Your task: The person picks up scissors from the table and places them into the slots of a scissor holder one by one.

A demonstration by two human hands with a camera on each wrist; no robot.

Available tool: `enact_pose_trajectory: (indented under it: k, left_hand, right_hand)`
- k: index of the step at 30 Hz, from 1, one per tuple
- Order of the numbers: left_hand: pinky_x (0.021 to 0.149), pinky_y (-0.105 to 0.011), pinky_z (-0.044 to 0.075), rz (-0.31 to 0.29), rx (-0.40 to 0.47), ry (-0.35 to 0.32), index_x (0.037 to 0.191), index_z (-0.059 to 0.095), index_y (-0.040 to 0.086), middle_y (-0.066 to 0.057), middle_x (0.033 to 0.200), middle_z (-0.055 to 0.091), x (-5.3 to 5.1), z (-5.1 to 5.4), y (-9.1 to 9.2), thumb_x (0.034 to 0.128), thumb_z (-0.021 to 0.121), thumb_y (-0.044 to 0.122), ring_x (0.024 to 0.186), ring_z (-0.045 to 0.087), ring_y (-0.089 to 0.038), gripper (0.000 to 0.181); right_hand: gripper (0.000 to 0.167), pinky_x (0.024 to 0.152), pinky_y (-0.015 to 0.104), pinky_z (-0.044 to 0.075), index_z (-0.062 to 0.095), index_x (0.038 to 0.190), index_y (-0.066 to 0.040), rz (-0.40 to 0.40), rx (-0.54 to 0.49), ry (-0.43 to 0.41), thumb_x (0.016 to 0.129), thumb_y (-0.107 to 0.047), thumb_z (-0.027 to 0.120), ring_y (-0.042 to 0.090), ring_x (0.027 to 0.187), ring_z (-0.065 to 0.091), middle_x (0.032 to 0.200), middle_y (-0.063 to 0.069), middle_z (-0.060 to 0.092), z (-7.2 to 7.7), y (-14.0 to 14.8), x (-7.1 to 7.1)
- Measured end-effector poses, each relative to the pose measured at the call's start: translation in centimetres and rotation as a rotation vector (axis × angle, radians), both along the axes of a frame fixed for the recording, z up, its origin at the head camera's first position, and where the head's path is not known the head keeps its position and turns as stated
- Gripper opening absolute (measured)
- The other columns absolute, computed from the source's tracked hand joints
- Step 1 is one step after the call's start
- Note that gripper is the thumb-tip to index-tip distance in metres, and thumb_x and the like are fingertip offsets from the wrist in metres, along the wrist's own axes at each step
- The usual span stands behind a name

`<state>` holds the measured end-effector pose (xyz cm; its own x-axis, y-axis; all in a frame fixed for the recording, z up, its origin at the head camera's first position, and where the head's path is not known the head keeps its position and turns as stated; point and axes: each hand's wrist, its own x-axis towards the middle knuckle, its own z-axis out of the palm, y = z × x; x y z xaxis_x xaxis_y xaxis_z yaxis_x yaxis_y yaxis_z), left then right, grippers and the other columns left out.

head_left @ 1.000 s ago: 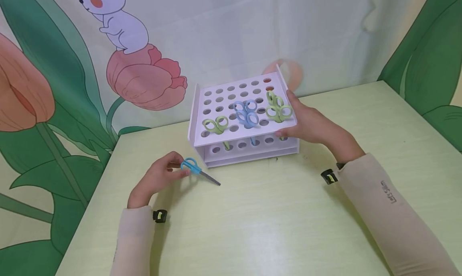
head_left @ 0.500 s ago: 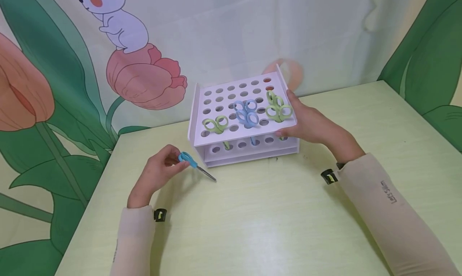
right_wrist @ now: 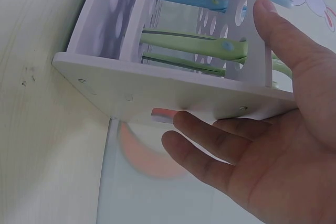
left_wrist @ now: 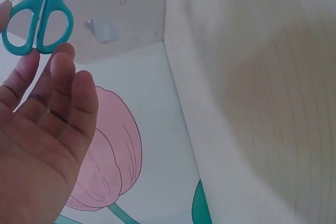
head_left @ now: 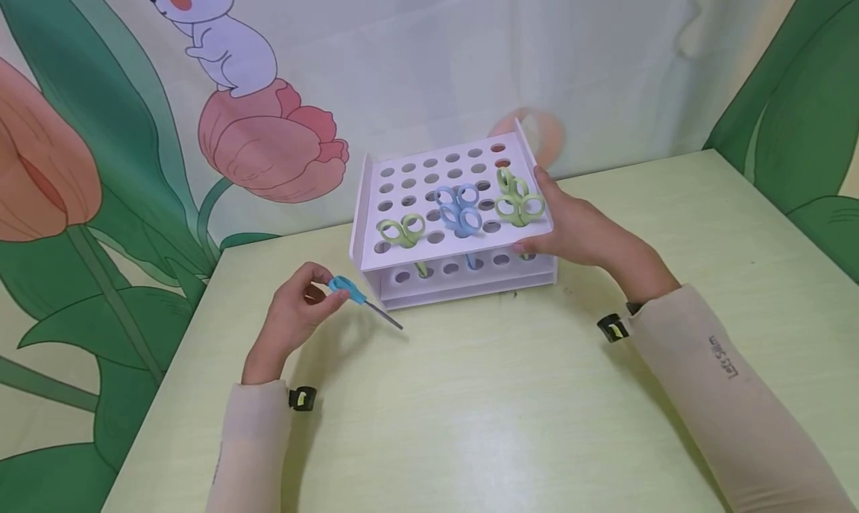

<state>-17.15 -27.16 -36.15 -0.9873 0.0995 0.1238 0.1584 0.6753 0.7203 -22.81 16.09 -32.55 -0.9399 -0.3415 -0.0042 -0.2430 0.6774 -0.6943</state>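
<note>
In the head view, my left hand pinches a pair of blue scissors by the handles, above the table. The blades point right and down, short of a white rack's near-left corner. The left wrist view shows both turquoise finger loops at my fingertips. My right hand grips the right end of the white holed rack, thumb at the front edge and fingers against the side panel. Green scissors stand in the rack's front left, blue ones in the middle, and green ones at the right.
The pale green table spreads in front of the rack. Behind it hangs a curtain printed with tulips and a white animal. Each forearm wears a beige sleeve, with a small black clip near the left wrist.
My left hand has risen slightly, moving the blue scissors up and a little to the left and turning their handles. My right hand and the rack stay in place.
</note>
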Motion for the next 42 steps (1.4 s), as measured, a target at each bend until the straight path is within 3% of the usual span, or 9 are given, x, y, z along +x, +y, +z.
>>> enact_pose_trajectory:
  k: [8,14,19,28,36,42]
  left_hand:
    - [0.065,-0.026,0.048,-0.040,0.165,0.071,0.111,0.057,0.001,-0.006,0.103,0.059,-0.2,-0.6,-0.1,0.0966,0.071,0.016,0.074,0.055,-0.019,0.024]
    - [0.057,-0.024,0.048,-0.041,0.308,0.027,0.109,0.054,-0.004,-0.001,0.090,0.060,-0.5,-0.8,0.0,0.0972,0.066,0.005,0.063,0.051,-0.013,0.019]
    - [0.061,-0.024,0.051,-0.055,0.398,0.007,0.112,0.050,-0.005,-0.003,0.096,0.061,-0.5,-0.8,0.0,0.0980,0.065,0.005,0.065,0.054,-0.013,0.024]
    - [0.062,-0.024,0.053,-0.067,0.413,0.080,0.114,0.052,-0.006,-0.007,0.098,0.059,-0.1,-0.5,0.6,0.0973,0.069,0.010,0.072,0.057,-0.016,0.028]
    - [0.065,-0.029,0.058,-0.062,0.425,0.083,0.113,0.053,-0.005,-0.009,0.095,0.061,0.0,-0.2,0.6,0.0979,0.068,0.011,0.070,0.064,-0.018,0.027]
    - [0.066,-0.037,0.060,-0.112,0.452,0.057,0.115,0.058,-0.008,-0.017,0.096,0.065,0.2,0.3,0.3,0.0983,0.068,0.011,0.066,0.069,-0.020,0.027]
  right_hand:
    - [0.126,0.089,0.047,0.043,-0.015,0.161,-0.026,0.004,-0.003,0.002,0.084,-0.038,0.084,0.032,0.102,0.053,0.135,0.015,0.052,-0.2,0.1,0.1]
    - [0.126,0.088,0.047,0.043,-0.014,0.161,-0.026,0.004,-0.003,0.007,0.084,-0.038,0.084,0.032,0.101,0.053,0.134,0.015,0.052,-0.3,0.1,0.0]
    - [0.127,0.088,0.046,0.043,-0.014,0.161,-0.027,0.002,-0.007,0.012,0.082,-0.041,0.085,0.032,0.101,0.053,0.135,0.013,0.052,-0.2,0.2,-0.1]
    - [0.128,0.090,0.047,0.043,-0.015,0.161,-0.025,-0.004,0.004,0.002,0.082,-0.042,0.085,0.032,0.101,0.053,0.132,0.015,0.053,-0.1,0.1,0.0]
    - [0.128,0.090,0.047,0.043,-0.015,0.161,-0.025,0.000,0.003,-0.002,0.082,-0.040,0.085,0.032,0.104,0.052,0.140,0.015,0.049,-0.1,0.1,0.0]
    - [0.127,0.093,0.050,0.042,-0.015,0.161,-0.026,0.005,-0.004,-0.009,0.084,-0.037,0.084,0.033,0.106,0.052,0.139,0.015,0.050,0.1,0.0,0.1]
